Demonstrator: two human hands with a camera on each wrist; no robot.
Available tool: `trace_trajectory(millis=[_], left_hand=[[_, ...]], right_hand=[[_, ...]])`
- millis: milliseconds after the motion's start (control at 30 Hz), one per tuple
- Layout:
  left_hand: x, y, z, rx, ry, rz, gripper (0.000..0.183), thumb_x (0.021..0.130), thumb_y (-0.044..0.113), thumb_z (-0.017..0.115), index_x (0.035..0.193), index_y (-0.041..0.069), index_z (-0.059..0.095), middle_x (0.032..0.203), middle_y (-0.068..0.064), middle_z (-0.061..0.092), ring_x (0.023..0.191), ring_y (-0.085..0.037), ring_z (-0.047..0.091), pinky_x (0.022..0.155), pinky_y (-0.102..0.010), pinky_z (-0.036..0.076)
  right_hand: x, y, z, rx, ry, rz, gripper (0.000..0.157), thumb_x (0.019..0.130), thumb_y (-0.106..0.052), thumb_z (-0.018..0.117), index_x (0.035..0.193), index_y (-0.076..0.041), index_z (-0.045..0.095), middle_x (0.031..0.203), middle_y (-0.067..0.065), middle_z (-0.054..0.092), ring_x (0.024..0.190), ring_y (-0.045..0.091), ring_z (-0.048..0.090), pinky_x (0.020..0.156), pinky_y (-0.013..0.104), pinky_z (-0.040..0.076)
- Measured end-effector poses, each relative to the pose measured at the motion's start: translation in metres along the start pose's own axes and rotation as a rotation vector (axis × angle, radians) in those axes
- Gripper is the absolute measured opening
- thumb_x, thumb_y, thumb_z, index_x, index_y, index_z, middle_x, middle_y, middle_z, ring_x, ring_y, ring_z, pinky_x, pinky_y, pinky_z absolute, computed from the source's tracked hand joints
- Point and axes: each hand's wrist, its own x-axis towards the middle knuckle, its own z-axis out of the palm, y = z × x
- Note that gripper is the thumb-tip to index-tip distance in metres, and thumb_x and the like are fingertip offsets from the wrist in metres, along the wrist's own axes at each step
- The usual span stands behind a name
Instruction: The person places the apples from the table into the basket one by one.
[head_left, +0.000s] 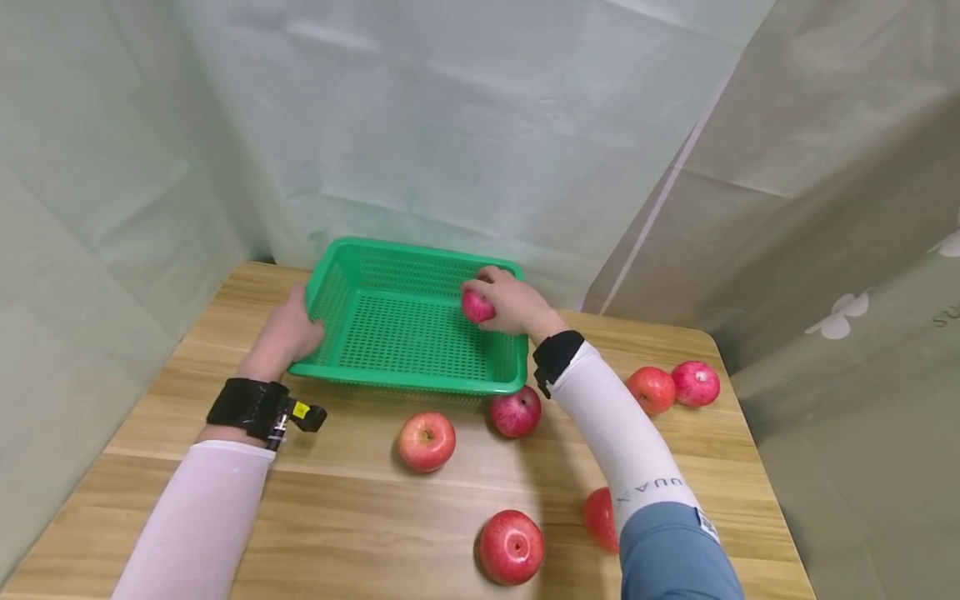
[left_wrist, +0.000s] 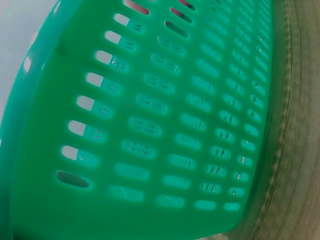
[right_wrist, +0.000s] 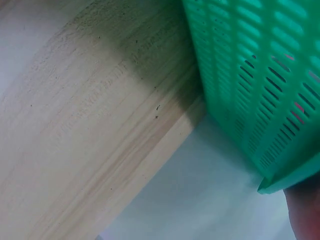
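Right hand, fingers curled round one apple, works at right end of green basket, left hand grips rim leftward of those fingers, and loose apple nearest them, by near corner, could roll away if basket gets shoved.

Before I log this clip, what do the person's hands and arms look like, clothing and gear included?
The left hand and right hand are ungloved. A black left wristband carries a small device with a yellow label; the right wristband is black too. The left sleeve is whitish; so is the right sleeve, which bears dark lettering and meets a blue upper sleeve.
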Motion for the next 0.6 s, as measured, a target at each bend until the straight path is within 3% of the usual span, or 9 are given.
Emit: trace_trajectory(millis=[600], left_hand=[[-0.0031,0.0031,-0.0012,-0.002,-0.005,-0.001,0.069,0.107,0.009,0.045,0.164,-0.008,0.01,0.128,-0.041,0.049,0.092,-0.043,0.061,0.068,-0.044,0.053]], right_hand=[[0.004,-0.0023,0.0083,-0.112,-0.047,-0.019,0.074,0.097,-0.028,0.083,0.162,-0.026,0.047,0.165,0.014,0.041,0.15,0.037,0.039,0.119,0.052,0.038]])
